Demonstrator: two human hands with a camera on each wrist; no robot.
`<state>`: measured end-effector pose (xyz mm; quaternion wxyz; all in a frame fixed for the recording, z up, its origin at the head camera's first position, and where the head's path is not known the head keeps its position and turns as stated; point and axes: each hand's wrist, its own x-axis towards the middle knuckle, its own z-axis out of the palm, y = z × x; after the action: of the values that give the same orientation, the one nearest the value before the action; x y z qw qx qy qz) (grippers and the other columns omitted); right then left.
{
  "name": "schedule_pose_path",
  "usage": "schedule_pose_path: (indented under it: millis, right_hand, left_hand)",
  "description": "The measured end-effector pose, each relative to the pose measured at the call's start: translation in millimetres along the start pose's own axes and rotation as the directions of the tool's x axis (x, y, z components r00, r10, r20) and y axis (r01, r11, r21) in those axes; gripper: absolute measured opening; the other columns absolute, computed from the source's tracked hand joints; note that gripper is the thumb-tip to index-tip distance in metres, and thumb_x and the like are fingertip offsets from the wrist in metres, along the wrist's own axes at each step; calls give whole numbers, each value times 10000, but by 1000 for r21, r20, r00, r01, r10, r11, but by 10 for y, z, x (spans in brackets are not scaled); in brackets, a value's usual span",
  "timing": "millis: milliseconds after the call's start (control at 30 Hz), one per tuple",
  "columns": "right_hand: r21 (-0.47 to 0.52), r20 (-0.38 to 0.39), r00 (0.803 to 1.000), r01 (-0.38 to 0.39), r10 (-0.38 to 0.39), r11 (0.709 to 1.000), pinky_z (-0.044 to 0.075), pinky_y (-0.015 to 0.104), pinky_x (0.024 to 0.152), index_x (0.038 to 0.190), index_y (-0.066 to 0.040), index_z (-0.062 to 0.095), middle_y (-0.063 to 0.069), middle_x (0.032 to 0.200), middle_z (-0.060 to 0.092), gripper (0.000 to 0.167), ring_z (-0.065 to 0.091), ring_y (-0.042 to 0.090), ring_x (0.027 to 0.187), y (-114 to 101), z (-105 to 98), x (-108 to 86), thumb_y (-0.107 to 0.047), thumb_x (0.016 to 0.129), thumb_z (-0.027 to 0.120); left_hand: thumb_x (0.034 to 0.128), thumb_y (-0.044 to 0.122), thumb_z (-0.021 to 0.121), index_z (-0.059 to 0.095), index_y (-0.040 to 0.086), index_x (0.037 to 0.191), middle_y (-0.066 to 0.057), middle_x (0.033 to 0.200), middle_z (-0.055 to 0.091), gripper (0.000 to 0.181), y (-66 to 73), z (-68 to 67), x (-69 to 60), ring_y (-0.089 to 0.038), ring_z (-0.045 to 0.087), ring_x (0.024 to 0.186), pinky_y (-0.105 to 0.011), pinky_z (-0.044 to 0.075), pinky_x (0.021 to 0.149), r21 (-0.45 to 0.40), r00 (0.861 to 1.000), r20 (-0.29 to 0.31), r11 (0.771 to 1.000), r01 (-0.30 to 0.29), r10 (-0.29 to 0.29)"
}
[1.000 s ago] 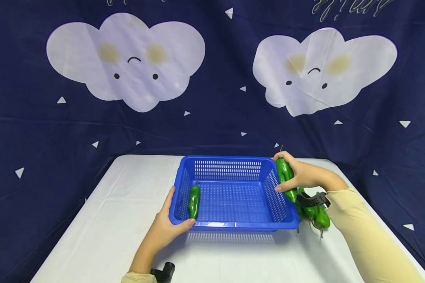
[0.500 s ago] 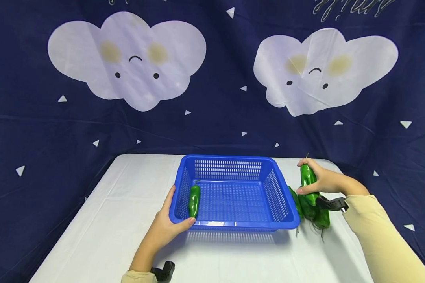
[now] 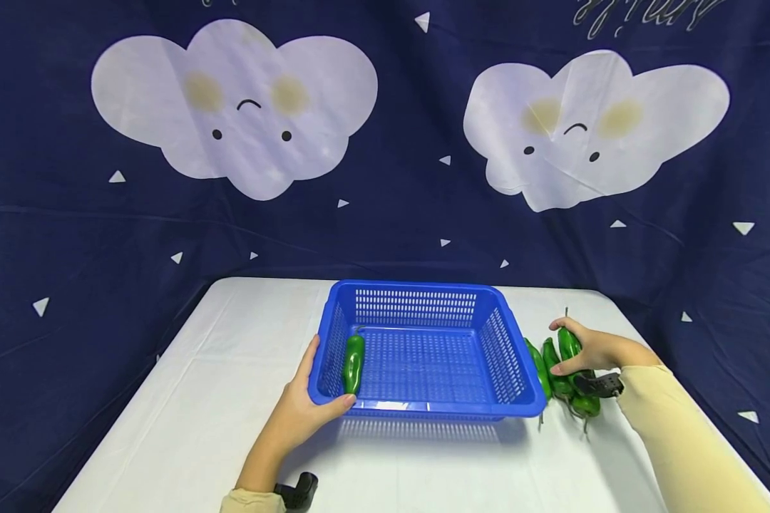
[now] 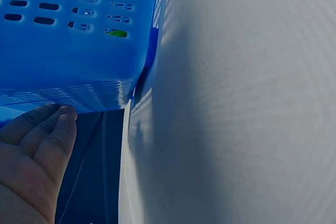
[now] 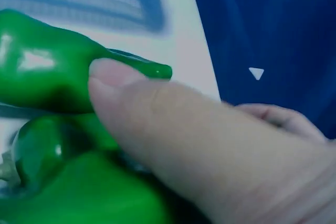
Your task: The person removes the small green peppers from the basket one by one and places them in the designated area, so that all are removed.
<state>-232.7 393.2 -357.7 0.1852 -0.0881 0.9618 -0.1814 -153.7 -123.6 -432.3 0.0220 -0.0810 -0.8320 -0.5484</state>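
Note:
My left hand (image 3: 298, 413) holds the near left corner of a blue plastic basket (image 3: 417, 410). Its thumb lies over the front rim, and its fingers reach along the outer left side; in the left wrist view, fingertips (image 4: 65, 116) touch the basket's outside. Inside the basket, one green pepper (image 3: 353, 365) lies along the left wall. Right of the basket, my right hand (image 3: 593, 350) grips a green pepper (image 3: 569, 343) low at the pile, partly covering it. Other green peppers (image 3: 539, 367) lie beside it. The right wrist view shows the thumb (image 5: 152, 108) against a pepper (image 5: 47, 66).
A white cloth covers the table (image 3: 180, 399), which extends left and in front of the basket. Behind it hangs a dark blue backdrop (image 3: 417, 235) with clouds and small triangles. Black wristbands (image 3: 597, 385) are worn on both wrists.
My right hand has carried its green pepper from above the basket's right rim out to the right and down onto the pile. The left hand and basket have stayed in place.

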Motion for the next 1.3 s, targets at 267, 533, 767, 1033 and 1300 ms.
schedule_pose_path:
  millis: [267,533,767,1033,1300]
  right_hand:
    - [54,16,1000,13,-14,998,401,679,987,1426,-15,298,400,1353,393,855,443,539,1211,81,105,59,-383,834,793]
    - [-88,-39,998,-47,44,995,427,687,947,1474,-13,262,451,1399,391,889,477,614,1207,63,101,46,-564,895,651]
    - [-171,-150,988,-53,27,984,449,671,939,1483,-47,291,408,1403,444,917,519,571,1204,-189,7,59,-670,879,590]
    - [-76,-272,960,49,-68,996,519,569,820,1508,-91,262,388,1261,559,824,619,459,1062,-628,-130,143,-590,934,577]
    - [28,-285,950,139,-125,990,381,302,530,1534,-178,223,40,740,455,819,437,172,593,-1093,-129,344,-552,924,622]
  left_hand:
    - [755,428,840,54,395,1584,-135,1575,386,1142,-8,6,1,-377,495,1353,-606,398,1090,1,1000,-1,1000,3,-3]
    - [755,422,840,61,385,1587,-141,1568,396,1140,10,11,-6,-376,502,1348,-605,397,1091,-1,1000,-1,1000,8,-8]
    - [754,429,842,58,390,1586,-141,1556,415,1144,1,6,-4,-361,531,1321,-587,423,1078,-11,1000,3,1000,6,-6]
    - [758,421,840,51,394,1585,-143,1570,392,1143,-4,0,-2,-379,519,1331,-592,420,1078,-9,1000,2,1000,3,-3]
    - [749,432,844,60,385,1587,-158,1547,424,1148,1,7,-9,-371,538,1313,-592,428,1070,-14,1000,-1,1000,3,-3]
